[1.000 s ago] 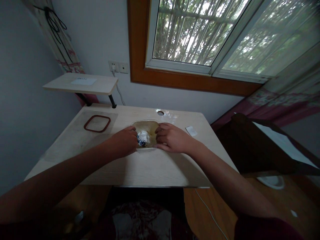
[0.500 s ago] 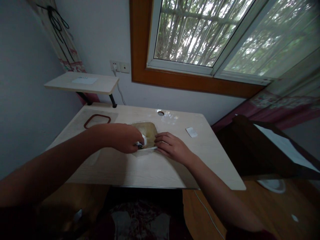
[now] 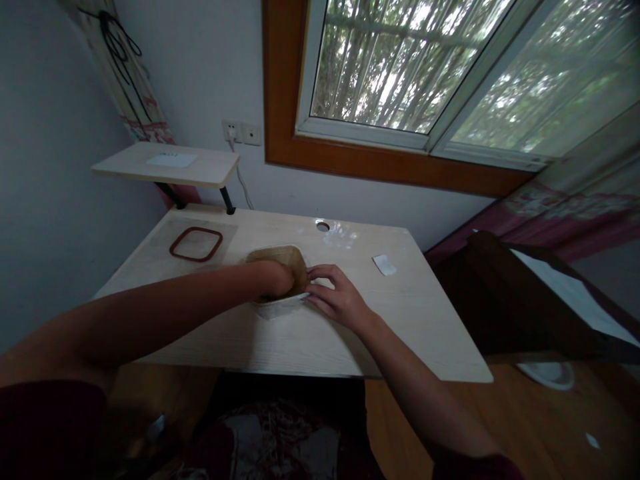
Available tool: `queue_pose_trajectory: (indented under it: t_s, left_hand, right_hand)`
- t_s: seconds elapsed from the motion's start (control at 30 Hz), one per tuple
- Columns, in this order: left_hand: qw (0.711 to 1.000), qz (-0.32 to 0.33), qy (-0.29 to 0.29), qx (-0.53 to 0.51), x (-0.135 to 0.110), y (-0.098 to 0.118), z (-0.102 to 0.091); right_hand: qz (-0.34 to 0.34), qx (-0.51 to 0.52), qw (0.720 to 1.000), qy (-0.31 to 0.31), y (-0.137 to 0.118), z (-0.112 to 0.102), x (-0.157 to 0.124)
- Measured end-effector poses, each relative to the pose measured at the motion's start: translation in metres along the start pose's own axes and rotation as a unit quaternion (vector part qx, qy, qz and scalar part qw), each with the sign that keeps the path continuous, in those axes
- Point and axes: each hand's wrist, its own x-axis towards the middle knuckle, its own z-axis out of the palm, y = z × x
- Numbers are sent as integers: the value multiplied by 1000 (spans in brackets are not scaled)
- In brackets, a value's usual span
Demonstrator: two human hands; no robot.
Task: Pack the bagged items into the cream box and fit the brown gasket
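Note:
A see-through plastic container [image 3: 275,310] with a pale rim and a brownish, cloudy inside stands on the desk in front of me. My left hand [image 3: 277,277] reaches down into it from the left, back of the hand up. Its fingers are hidden, so whether it holds anything does not show. At the container's right side, my right hand [image 3: 336,299] grips the rim with bent fingers. Left of the container, a clear flat lid [image 3: 159,235] with a red-brown sealing ring [image 3: 196,229] lies on the desk, partly behind my left forearm.
The light wooden desk [image 3: 425,333] bears a raised shelf [image 3: 210,170] at its back left, with a white paper [image 3: 171,160] on top. A small white paper piece [image 3: 385,265] lies to the right, and a cable hole [image 3: 323,227] is near the back edge. A dark piece of furniture [image 3: 505,293] stands at right.
My left hand has gone deeper into the container; the small shiny thing and white bit beside its fingers are out of sight. The container and right hand have shifted slightly left.

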Motion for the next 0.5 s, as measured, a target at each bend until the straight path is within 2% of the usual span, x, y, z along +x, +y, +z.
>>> queue_pose_trajectory:
  t_s: [0.13, 0.23, 0.3, 0.4, 0.5]
  left_hand:
    - [997, -34, -69, 14, -2, 3, -2]
    - [995, -42, -90, 21, -3, 1, -12]
    - [996, 5, -86, 15, -3, 0, -20]
    - [991, 115, -71, 0, 0, 0, -30]
    - [985, 148, -91, 21, 5, 3, -32]
  right_hand:
    - [23, 9, 1000, 17, 1, 4, -2]
    - [37, 25, 998, 34, 3, 7, -8]
    - [58, 36, 996, 54, 3, 11, -13]
    - [125, 53, 984, 113, 3, 21, -19]
    - [186, 116, 963, 157, 4, 35, -22]
